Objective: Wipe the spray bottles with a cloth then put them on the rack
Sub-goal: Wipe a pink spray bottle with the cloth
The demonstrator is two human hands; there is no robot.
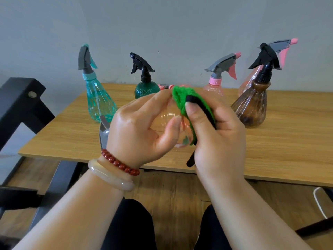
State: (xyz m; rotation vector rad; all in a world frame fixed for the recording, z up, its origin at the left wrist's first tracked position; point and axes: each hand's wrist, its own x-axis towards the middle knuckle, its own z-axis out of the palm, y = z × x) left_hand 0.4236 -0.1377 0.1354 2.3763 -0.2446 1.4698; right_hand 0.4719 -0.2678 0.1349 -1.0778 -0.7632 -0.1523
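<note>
We hold the clear pink bottle [169, 123] over the table [288, 150], our left hand [138, 130] curled round its body. Our right hand [216, 141] pinches the green cloth [182, 98] against its right side. Behind it stand the dark green bottle [146, 91] and pink-capped bottle [214, 87]. Left of it stands the teal bottle [99, 101], right of it the brown bottle [252, 109], and far left the black rack [21, 105].
</note>
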